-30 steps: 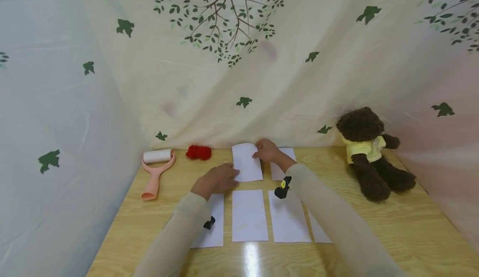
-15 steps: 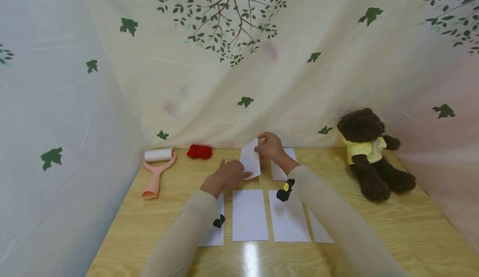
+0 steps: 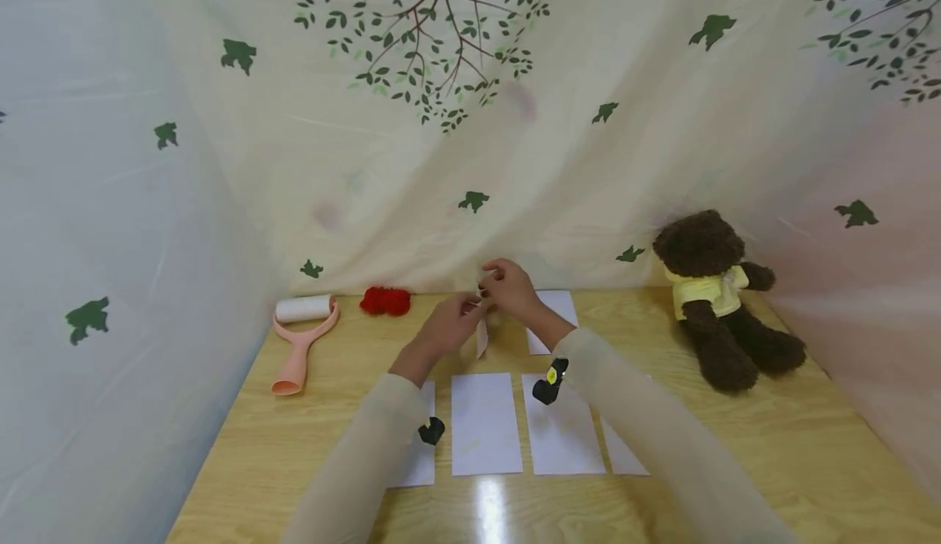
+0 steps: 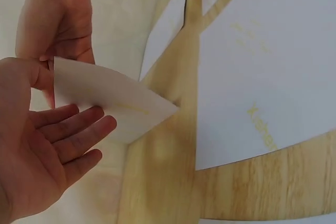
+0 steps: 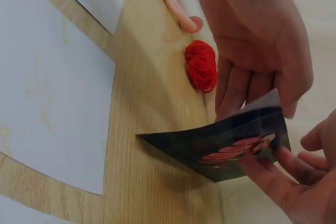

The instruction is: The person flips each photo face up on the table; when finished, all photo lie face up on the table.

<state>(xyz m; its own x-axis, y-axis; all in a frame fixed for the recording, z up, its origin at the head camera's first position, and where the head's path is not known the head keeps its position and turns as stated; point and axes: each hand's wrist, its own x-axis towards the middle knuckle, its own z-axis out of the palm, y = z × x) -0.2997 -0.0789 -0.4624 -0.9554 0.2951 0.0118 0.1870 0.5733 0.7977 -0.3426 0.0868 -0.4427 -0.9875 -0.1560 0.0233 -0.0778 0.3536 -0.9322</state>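
Near the back edge of the table both hands meet at a photo print (image 5: 189, 148), raised on its edge. Its dark front with a pink and red subject faces the right wrist view; its white back (image 4: 105, 87) with faint yellow print shows in the left wrist view. My left hand (image 3: 450, 327) pinches the print, thumb on the picture side and fingers along the white back. Nearly straight fingers of my right hand (image 3: 512, 289) touch the picture side, with that thumb apart from the print. From the head, the print appears as a thin strip mostly hidden by the hands.
White papers lie in a front row, one of them a middle sheet (image 3: 486, 425); another sheet (image 3: 556, 307) is at the back. At left are a pink-handled roller (image 3: 300, 348) and a red yarn bundle (image 3: 385, 300). A brown teddy bear (image 3: 709, 291) sits at right, against the curtain.
The print has gone from lying nearly flat to standing edge-on, turned between the hands. My left hand has moved up and right to meet the right hand, which has shifted slightly left.
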